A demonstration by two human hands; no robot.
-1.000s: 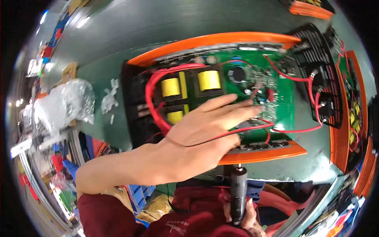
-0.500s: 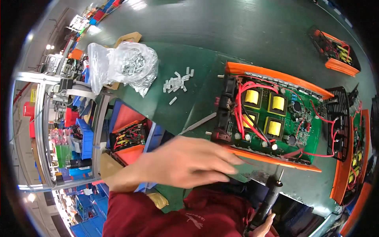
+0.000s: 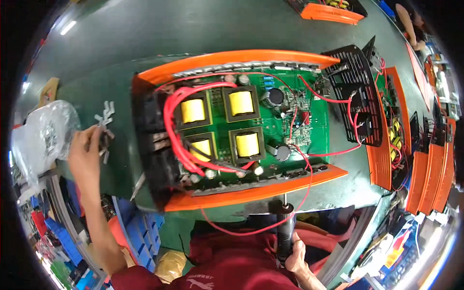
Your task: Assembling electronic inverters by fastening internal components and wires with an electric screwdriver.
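My left hand [image 3: 86, 152] reaches to the far left, its bent fingers apart at the edge of a loose pile of small grey metal pieces [image 3: 104, 117]; its fingertips partly hide the pile. Low in front of me, my right hand [image 3: 296, 256] is wrapped round a black electric screwdriver [image 3: 285, 229], bit pointing away from me. The bit is beside the near orange side panel [image 3: 256, 189] of an opened electronic unit. Inside sits a green circuit board [image 3: 316, 128] with yellow-wound transformers [image 3: 241, 103] and thick red wires [image 3: 170, 113]. A thin red wire [image 3: 241, 234] loops over the near edge.
A clear plastic bag [image 3: 48, 130] of small parts lies left of the pile. The unit's black slotted end panel [image 3: 355, 94] stands at its right end. More orange-sided units [image 3: 386, 159] stand to the right, another [image 3: 333, 13] at the back. Blue bins [image 3: 140, 229] are below left.
My left hand has moved from the unit's near left corner to the metal pieces. The view has shifted, so the unit appears further left. My right hand still holds the screwdriver.
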